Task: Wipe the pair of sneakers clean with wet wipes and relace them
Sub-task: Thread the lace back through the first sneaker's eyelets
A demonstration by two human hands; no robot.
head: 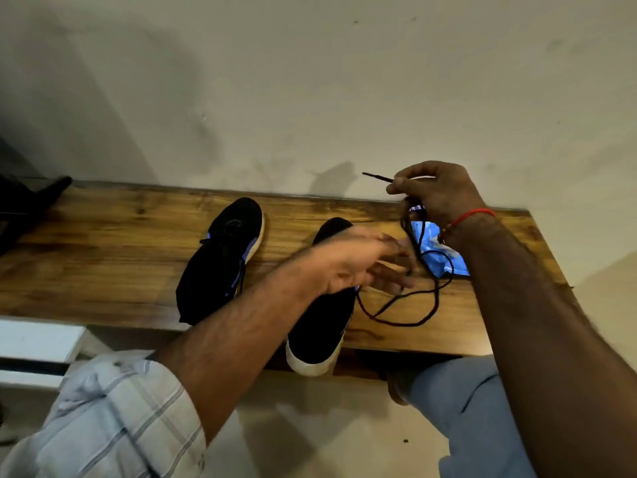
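Two black sneakers with purple accents and white soles lie on a wooden bench (103, 257). The left sneaker (220, 260) keeps its lace. The right sneaker (320, 326) hangs its heel over the front edge. My right hand (436, 193) is raised above the bench and pinches a loose black shoelace (406, 305) near its tip; the rest loops down onto the wood. My left hand (358, 262), blurred, reaches over the right sneaker with fingers spread, close to the hanging lace. A blue wet wipes pack (437, 250) lies behind the lace.
The bench stands against a pale wall (310, 81). A dark object (31, 205) rests at the bench's far left end. My knees in light trousers (465, 408) are below the front edge, above a pale floor.
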